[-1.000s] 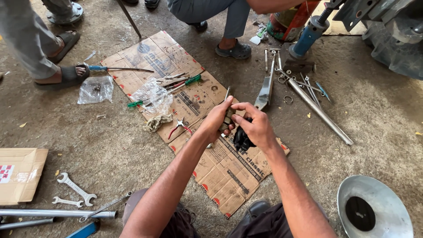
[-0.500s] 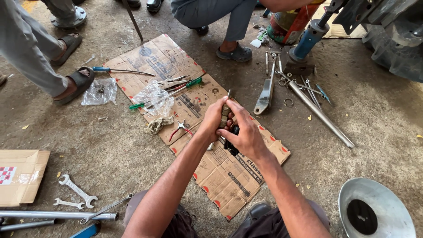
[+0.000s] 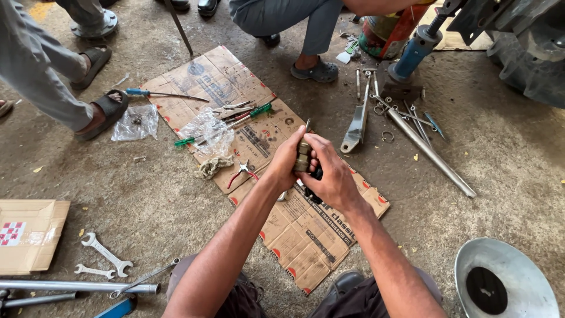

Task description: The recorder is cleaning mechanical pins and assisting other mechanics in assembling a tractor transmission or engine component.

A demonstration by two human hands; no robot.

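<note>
While crouched over flattened cardboard (image 3: 306,235) on the floor, a worker's left hand (image 3: 286,162) and right hand (image 3: 332,176) clasped a brass-coloured fitting (image 3: 302,156), fingers closed around it, above scattered pliers (image 3: 242,172).

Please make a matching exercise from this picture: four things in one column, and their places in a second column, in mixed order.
Things:
1. brass-coloured ribbed metal fitting
2. red-handled pliers
3. two silver open-end wrenches
4. round shiny metal bowl

Places:
A. bottom right, on the concrete floor
B. between both hands
C. on the flattened brown cardboard sheet, left of the hands
D. lower left, on the floor

Pairs: 1-B, 2-C, 3-D, 4-A
</note>
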